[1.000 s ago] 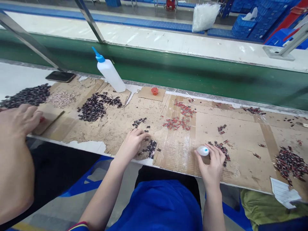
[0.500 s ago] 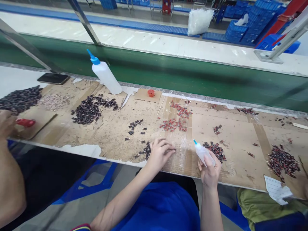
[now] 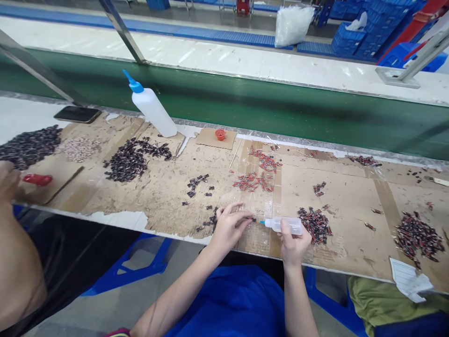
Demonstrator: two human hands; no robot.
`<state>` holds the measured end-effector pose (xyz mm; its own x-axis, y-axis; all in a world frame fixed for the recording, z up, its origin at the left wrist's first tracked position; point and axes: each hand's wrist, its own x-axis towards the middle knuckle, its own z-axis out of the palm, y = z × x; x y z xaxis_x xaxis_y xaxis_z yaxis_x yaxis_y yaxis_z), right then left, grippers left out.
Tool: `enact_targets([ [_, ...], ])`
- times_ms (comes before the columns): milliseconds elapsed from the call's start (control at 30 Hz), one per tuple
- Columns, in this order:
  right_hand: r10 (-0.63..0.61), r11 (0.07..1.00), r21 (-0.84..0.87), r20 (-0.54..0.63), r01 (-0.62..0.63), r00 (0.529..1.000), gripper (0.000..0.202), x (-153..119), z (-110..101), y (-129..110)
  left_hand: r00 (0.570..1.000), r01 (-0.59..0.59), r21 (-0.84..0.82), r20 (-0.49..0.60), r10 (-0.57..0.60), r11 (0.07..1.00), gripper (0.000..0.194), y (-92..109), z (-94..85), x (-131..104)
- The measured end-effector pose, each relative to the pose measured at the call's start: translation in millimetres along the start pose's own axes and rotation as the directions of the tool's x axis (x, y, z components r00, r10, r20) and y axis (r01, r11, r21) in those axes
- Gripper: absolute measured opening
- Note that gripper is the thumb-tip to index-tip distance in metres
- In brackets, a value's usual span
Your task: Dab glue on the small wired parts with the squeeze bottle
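One bottle [image 3: 274,224] (right hand [image 3: 295,242]) near apparent part [image 3: 254,219]

Small squeeze bottle [image 3: 283,225]: translucent, blue-tipped, held near horizontal, nozzle pointing left at a small dark part [image 3: 254,219], apparently pinched in fingertips.

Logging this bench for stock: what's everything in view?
Small bottle: one, translucent, centre
Large bottle: one, white, back left
Phone: one, black, left
Cup: one, red, back
Object: one, red, left
Pellets: many, pink, left
Parts: many, black or red, on cardboard
Paper: one, white, right
Cloth: one, green, right
Bag: one, white, background
Crates: several, blue, background
Stool legs: several, blue, below
Co-worker's arm: one, left edge
Left hand: one, centre
Right hand: one, centre
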<state>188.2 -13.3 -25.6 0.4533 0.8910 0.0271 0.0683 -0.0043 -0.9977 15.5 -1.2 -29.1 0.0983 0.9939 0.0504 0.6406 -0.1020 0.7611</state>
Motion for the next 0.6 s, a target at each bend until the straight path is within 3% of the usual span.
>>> enact_targets([
  [200, -0.064, 0.974, -0.215, 0.046, 0.073, 0.997, 0.039, -0.5, 1.7, 1.6, 1.000, 0.002, 0.031, -0.021, -0.001, 1.000, 0.016, 2.9, -0.1, -1.4],
  [600, -0.061, 0.959, -0.272, 0.071, 0.078, 0.996, 0.044, 1.1, 3.5, -0.3, 0.998, -0.040, 0.077, -0.051, 0.044, 0.996, 0.012, -2.6, 4.0, -3.5],
])
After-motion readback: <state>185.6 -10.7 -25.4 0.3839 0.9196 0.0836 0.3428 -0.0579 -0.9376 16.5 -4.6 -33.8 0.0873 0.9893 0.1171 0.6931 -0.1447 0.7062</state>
